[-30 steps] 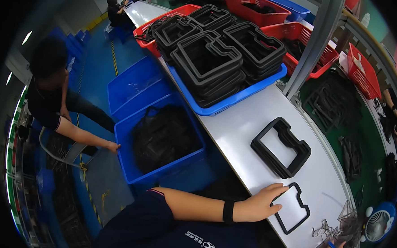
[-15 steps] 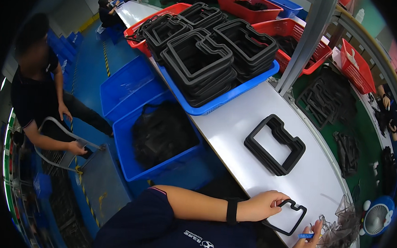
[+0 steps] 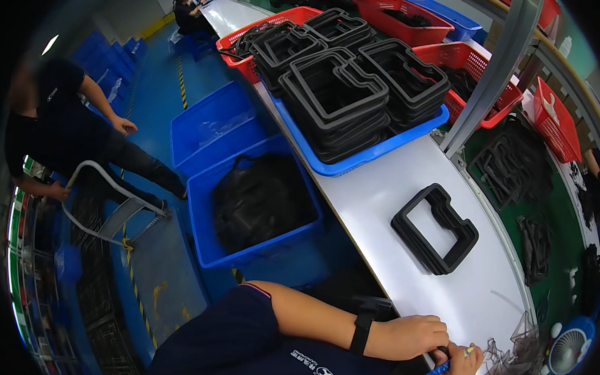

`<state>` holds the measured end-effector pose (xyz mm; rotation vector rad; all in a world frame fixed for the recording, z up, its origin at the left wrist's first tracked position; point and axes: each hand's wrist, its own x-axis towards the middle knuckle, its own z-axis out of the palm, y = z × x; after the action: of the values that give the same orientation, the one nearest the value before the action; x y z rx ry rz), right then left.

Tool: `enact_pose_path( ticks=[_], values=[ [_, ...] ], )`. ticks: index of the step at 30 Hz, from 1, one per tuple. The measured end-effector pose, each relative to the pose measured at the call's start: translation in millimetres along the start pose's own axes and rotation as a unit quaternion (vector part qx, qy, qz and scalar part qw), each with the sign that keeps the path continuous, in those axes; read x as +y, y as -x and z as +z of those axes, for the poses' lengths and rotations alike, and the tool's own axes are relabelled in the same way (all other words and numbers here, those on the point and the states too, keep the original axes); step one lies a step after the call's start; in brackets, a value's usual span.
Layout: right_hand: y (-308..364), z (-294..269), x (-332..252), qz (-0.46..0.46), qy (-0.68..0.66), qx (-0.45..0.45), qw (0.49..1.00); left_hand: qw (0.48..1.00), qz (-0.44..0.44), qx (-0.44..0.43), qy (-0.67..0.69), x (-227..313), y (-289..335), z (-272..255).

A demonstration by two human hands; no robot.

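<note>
One head-worn fisheye view inspected, the left unit of a pair. It looks from above the wearer's own shirt (image 3: 251,348), down and forward. The near field holds the left forearm (image 3: 323,321), left hand (image 3: 407,337) and right hand (image 3: 458,371), low and right of centre. The white surface (image 3: 374,205) crosses obliquely, its far end receding toward the top. Coverage spans the blue floor (image 3: 155,112) at left to the fan (image 3: 568,351) at right. A seated person (image 3: 187,13) appears small and distant. Straight edges bow toward the dark rim.
</note>
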<state>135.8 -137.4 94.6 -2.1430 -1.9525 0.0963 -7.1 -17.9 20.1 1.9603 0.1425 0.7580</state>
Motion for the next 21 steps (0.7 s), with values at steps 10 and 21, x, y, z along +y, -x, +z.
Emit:
enact_pose_path(
  ticks=[10,21],
  values=[
    [42.1,11.5,57.1,0.099,-0.135,-0.077,0.983,0.995,0.019,-0.002,0.093,-1.6,12.0,-12.6],
    [76.5,37.6,87.5,0.223,-0.223,0.106,0.943,0.995,0.003,0.053,0.08,-6.6,10.7,-32.3]
  ],
)
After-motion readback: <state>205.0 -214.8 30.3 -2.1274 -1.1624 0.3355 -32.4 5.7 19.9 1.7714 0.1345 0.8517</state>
